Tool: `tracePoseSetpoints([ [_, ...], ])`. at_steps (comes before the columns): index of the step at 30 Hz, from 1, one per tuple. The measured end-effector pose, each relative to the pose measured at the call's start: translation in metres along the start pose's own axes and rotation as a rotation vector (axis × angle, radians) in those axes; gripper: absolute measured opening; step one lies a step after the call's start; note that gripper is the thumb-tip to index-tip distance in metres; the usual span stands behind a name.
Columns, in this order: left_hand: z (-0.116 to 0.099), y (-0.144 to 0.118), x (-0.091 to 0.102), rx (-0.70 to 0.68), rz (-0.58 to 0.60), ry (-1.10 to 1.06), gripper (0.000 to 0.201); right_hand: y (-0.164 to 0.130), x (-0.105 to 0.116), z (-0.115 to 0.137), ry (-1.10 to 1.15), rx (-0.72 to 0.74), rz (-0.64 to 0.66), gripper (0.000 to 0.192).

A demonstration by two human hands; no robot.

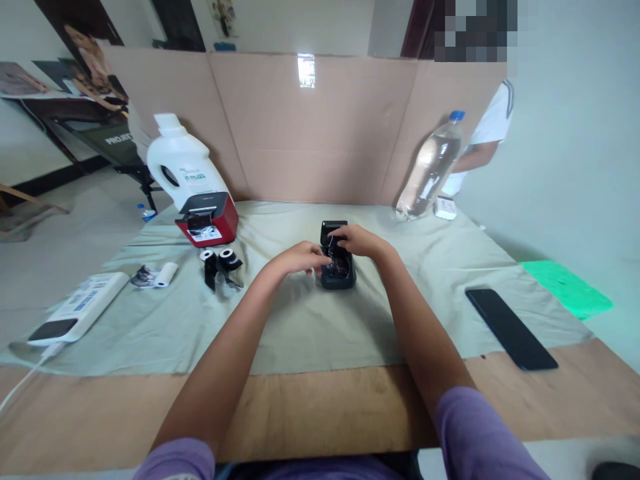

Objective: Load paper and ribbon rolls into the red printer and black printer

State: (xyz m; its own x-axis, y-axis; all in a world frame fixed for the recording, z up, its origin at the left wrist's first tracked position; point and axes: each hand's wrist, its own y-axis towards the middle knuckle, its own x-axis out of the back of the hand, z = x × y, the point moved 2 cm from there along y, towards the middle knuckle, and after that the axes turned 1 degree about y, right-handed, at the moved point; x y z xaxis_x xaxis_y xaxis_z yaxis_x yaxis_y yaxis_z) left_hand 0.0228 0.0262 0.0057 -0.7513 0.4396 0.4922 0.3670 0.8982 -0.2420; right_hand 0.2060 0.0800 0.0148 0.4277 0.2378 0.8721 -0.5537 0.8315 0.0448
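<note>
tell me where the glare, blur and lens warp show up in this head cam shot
Head view: a bright glare patch sits on the cardboard screen; the power strip at the left edge is smeared by blur; the table edge bows from wide-angle warp; the left hand and right hand on the small black printer stay fairly sharp; a pixelated block covers the top right.

One head-worn camera looks forward and down, close over the table (pixel 320 407).

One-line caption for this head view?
Both hands, left hand and right hand, work inside an open black label printer on a grey cloth, red printer nearby.
</note>
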Motion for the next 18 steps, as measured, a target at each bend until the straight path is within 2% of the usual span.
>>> tracePoseSetpoints([
  [3,0.006,0.006,0.000,-0.031,-0.057,0.034,0.023,0.003,-0.008,0.006,-0.114,-0.006,0.045,0.047],
  [7,0.009,0.007,-0.003,-0.028,-0.033,0.222,0.046,0.003,-0.017,0.014,-0.290,-0.007,0.112,0.041],
  [12,-0.001,0.000,-0.008,-0.105,0.036,0.435,0.068,0.000,-0.023,0.021,-0.403,-0.092,0.044,0.031],
  [18,-0.008,-0.005,-0.013,-0.082,0.021,0.591,0.057,-0.002,-0.021,0.030,-0.412,-0.232,0.051,0.026],
])
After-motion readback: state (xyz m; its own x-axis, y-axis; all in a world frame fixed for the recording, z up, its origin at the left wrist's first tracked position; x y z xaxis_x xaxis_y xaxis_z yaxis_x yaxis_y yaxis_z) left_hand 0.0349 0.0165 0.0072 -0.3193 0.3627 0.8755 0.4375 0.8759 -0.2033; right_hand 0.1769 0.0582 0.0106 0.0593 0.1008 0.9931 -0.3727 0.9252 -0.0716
